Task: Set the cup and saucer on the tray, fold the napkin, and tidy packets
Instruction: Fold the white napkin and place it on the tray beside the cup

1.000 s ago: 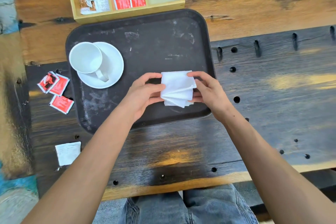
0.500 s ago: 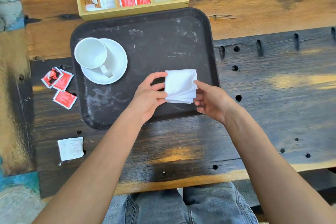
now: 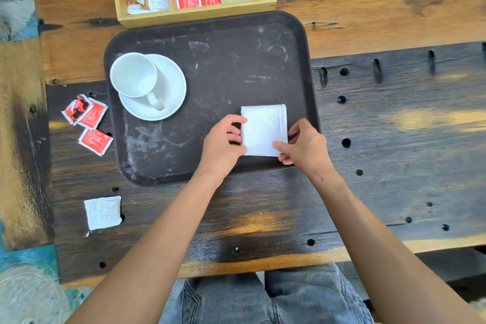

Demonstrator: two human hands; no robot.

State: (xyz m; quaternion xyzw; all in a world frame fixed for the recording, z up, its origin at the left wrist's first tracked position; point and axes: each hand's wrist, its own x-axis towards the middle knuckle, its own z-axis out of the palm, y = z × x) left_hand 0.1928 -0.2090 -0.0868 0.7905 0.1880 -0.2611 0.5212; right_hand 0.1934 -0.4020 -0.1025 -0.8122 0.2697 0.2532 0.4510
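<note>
A white napkin [image 3: 263, 129], folded into a small square, lies flat in the near right part of the dark tray [image 3: 226, 60]. My left hand [image 3: 223, 142] holds its left edge and my right hand [image 3: 302, 146] pinches its near right corner. A white cup [image 3: 134, 75] stands on a white saucer [image 3: 171, 87] at the tray's left side. Three red packets [image 3: 88, 122] lie on the table left of the tray, and one white packet [image 3: 103, 212] lies nearer to me.
A wooden organiser box [image 3: 194, 12] with three compartments stands behind the tray: brown and white packets on the left, red packets in the middle, nothing in the right one. The dark wooden table [image 3: 394, 139] has holes and slots. My knees show below its near edge.
The napkin went from loosely held and half folded to a flat, neat square lying on the tray. Both hands stayed at its sides, pressing it down.
</note>
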